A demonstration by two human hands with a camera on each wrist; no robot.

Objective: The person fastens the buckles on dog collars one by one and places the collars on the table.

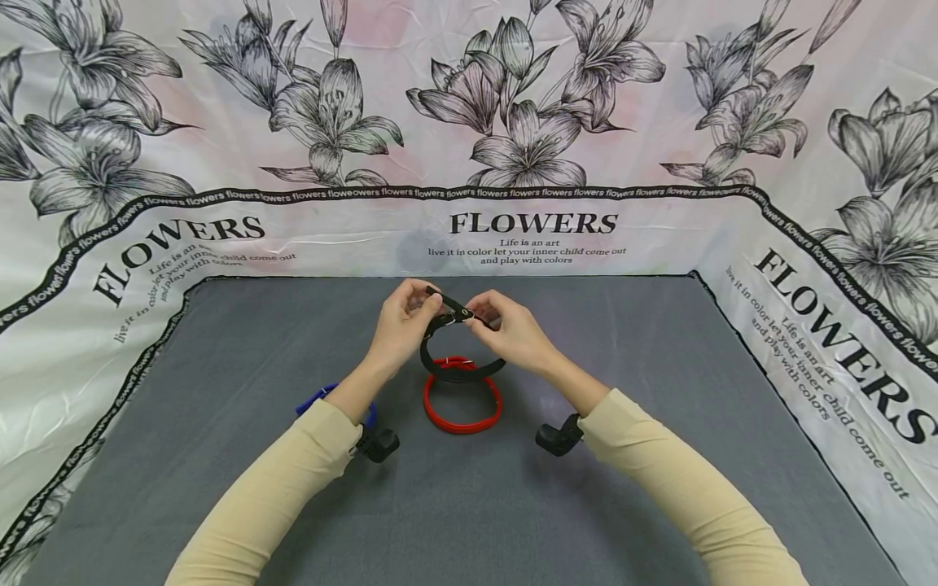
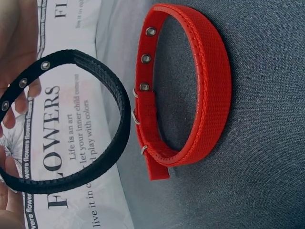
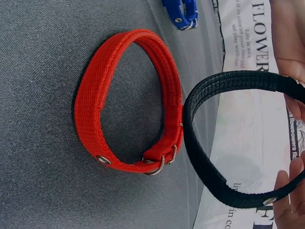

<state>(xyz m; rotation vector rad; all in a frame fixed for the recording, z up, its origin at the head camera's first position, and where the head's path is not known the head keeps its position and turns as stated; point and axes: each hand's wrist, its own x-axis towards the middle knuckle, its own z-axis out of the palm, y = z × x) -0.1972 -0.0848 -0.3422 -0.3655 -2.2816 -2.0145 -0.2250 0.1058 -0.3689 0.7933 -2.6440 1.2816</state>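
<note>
A black collar with metal eyelets hangs in a loop between both hands, above the table. My left hand pinches one strap end between thumb and fingers. Opposite it, my right hand pinches the strap close to the metal buckle. In the left wrist view, several eyelets show along the black collar. Below the loop, a red collar stands on its edge on the table, its buckle fastened; the right wrist view shows the metal rings on this red collar.
A blue collar lies on the grey table cover, partly hidden behind the left forearm. Black wrist cameras hang under both cuffs. White cloth with printed flowers and lettering rises behind the table and along its sides.
</note>
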